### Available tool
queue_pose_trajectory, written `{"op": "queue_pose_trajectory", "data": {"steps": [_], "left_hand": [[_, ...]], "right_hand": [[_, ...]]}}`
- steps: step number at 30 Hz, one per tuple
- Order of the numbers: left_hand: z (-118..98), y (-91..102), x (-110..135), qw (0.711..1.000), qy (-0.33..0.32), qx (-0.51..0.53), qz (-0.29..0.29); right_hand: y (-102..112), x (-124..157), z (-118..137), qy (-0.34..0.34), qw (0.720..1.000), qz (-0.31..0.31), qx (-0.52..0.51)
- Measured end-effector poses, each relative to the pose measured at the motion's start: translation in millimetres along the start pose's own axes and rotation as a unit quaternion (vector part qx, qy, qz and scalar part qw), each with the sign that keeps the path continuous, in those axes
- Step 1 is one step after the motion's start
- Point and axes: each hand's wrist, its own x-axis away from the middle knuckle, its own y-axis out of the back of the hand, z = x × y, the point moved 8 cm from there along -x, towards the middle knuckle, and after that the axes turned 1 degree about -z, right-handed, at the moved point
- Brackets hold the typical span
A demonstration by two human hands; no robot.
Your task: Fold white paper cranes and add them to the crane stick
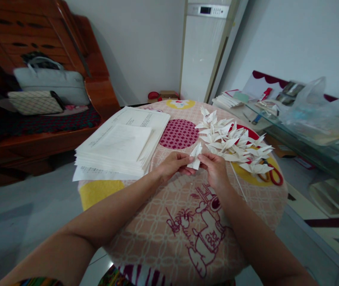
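Note:
Between my two hands is a small piece of folded white paper [196, 156], narrow and pointed at the top. My left hand [177, 163] pinches its left side, thumb on top. My right hand [214, 165] grips the right edge, also with the thumb uppermost. Just beyond my right hand lies a pile of several folded white paper cranes [229, 137]. To the left of my hands sits a stack of paper sheets [112, 155], some printed, with smaller blank squares [127, 140] on top.
A patterned cloth [154, 222] covers the round table. Scissors with red handles [276, 175] lie partly under the cranes, and a thin white stick [238, 180] is near my right wrist. At right stands a glass-topped stand [303, 147] with a plastic bag [312, 105]; a wooden bench [97, 89] is at left.

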Motion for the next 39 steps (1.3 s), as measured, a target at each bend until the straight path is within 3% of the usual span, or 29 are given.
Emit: {"op": "queue_pose_trajectory", "data": {"steps": [12,20,31,39], "left_hand": [[-6.2,7.6,0.8,0.996,-0.043,-0.059,-0.051],[-11.8,3.3,2.4,0.989,-0.063,-0.13,-0.026],[-11.1,2.5,3.7,0.994,-0.068,-0.063,-0.055],[-13.2,8.7,1.5,0.994,-0.086,-0.05,-0.049]], "right_hand": [[-6.9,0.6,0.2,0.015,0.999,0.043,0.02],[-2.3,-5.0,-2.3,0.062,0.995,0.036,0.066],[-3.3,-0.9,8.9,0.092,0.991,0.046,0.088],[0.0,15.5,46.0,0.229,0.967,0.005,0.111]]}}
